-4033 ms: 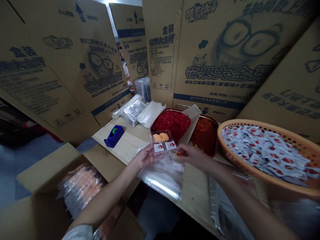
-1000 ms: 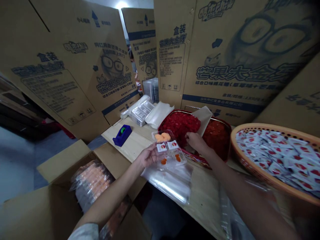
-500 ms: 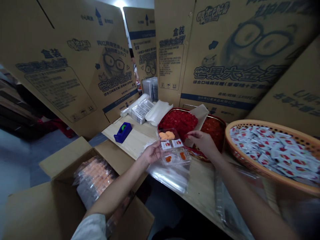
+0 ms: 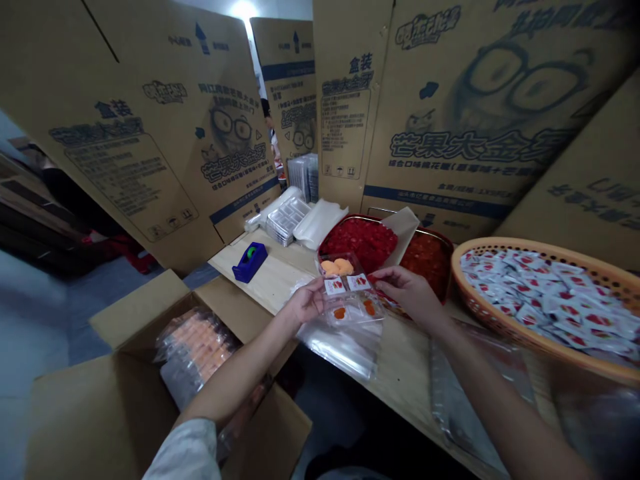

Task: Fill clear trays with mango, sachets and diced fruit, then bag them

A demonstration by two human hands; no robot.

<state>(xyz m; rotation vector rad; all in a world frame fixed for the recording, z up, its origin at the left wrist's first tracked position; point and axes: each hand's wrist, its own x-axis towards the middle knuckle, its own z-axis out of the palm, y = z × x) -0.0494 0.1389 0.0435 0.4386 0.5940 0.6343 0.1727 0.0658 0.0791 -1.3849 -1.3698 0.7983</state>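
Note:
My left hand [image 4: 307,303] grips the left edge of a clear compartment tray [image 4: 356,309]. Orange round pieces [image 4: 337,267] fill its far compartment, two white sachets [image 4: 346,284] with red print lie in the middle, and two small orange-red pieces [image 4: 369,307] sit in the near part. Pinched in the fingertips of my right hand [image 4: 411,293] is a small red piece [image 4: 371,279], close to the tray's right edge. Behind the tray stand a red-rimmed container of red pieces [image 4: 357,241] and one of orange-red pieces [image 4: 425,259], with a white sheet [image 4: 403,233] between them.
An orange basket [image 4: 463,280] of sachets stands at the right. Clear bags [image 4: 345,350] lie under the held tray. A blue tape dispenser [image 4: 249,262] and stacked clear trays [image 4: 287,219] are at the left. Below, an open carton [image 4: 75,413] holds bagged orange pieces. Large cartons [image 4: 440,87] wall the back.
My right hand has moved slightly down, away from the red container, bringing the red piece to the tray's right edge. My left hand keeps its grip. The view has shifted a little.

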